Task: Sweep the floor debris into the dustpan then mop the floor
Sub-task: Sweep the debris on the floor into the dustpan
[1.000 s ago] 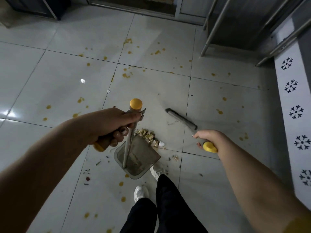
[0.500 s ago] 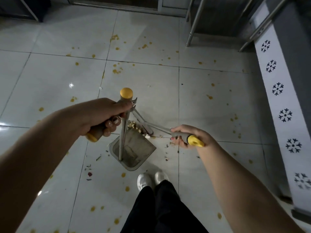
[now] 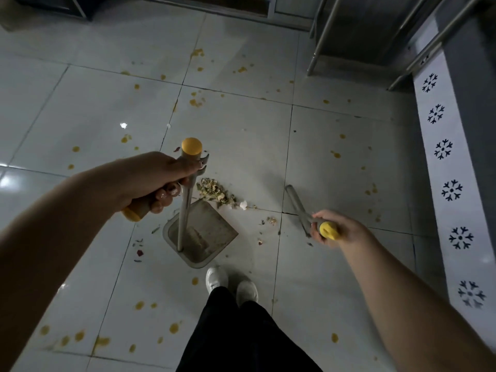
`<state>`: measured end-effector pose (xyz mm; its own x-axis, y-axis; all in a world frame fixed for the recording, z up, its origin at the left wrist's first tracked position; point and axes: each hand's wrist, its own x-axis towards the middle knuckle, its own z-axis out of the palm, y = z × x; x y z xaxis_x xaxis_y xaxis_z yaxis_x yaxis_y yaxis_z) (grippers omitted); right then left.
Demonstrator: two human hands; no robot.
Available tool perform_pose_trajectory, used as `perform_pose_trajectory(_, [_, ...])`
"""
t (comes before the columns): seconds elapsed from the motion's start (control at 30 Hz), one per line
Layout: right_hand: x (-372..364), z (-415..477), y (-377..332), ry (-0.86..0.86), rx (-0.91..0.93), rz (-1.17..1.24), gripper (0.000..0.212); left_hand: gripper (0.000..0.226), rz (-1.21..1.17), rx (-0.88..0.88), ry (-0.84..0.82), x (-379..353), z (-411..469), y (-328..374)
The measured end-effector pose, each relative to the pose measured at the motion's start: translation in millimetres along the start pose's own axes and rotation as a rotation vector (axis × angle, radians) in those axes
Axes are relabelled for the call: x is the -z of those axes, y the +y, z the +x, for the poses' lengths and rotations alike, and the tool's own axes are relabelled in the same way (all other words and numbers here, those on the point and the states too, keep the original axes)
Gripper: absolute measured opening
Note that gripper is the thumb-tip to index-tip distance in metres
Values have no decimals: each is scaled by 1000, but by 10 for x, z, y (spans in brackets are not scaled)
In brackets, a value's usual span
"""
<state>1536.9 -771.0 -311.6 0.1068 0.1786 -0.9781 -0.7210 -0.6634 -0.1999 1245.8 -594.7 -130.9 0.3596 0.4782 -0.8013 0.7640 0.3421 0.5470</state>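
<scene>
A grey dustpan [image 3: 212, 234] stands on the white tile floor just ahead of my feet, its upright pole topped by a yellow cap. My left hand [image 3: 153, 181] grips the pan's handle near that cap. A heap of pale food debris [image 3: 214, 193] lies at the pan's far lip, with a white scrap and small crumbs to its right. My right hand [image 3: 335, 228] grips the yellow-ended handle of the broom [image 3: 295, 201], whose grey head rests on the tiles to the right of the heap, apart from it.
Yellow-orange stains [image 3: 196, 102] spot the tiles all around. Metal table legs [image 3: 319, 41] stand at the back right. A white wall strip with dark snowflake marks [image 3: 442, 149] runs down the right side. My white shoes [image 3: 230, 284] are right behind the pan.
The broom head, which was against the debris at the pan's lip, has swung out to the right. My right hand moved right with it. The left hand and dustpan stayed put.
</scene>
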Motion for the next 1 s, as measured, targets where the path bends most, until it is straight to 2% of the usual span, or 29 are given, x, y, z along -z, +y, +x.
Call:
perform_pose_trajectory(0.23, [-87,-35,861,17,-11,110,20,35,-19,-1,5,-84,-218,-348])
perform_pose_trajectory(0.37, [-495,21,1258,-29,-31,40,21,37,-16,-12,-2,-101,-294,-537])
perform_pose_trajectory(0.53, [-1065,52,1625,-163,-102,205,9,37,23,-69,-83,-75,-410,-786])
perform_pose_trajectory(0.6, [-1153,86,1629,-267,-152,280,14,36,42,-70,-100,-81,-433,-870])
perform_pose_trajectory(0.7, [-1009,111,1532,-402,-144,290,24,36,66,-73,-122,-104,-480,-970])
perform_pose_trajectory(0.77, [-747,66,1530,-433,-125,261,19,36,74,-73,-144,-130,-522,-1020])
perform_pose_trajectory(0.83, [-469,7,1554,-414,-86,236,21,36,74,-69,-160,-153,-558,-1049])
perform_pose_trajectory(0.97, [-97,-118,1663,-216,-76,130,26,36,76,-62,-169,-211,-591,-1044])
perform_pose_trajectory(1.0, [6,-139,1721,-157,-17,141,25,36,75,-57,-171,-234,-597,-1044])
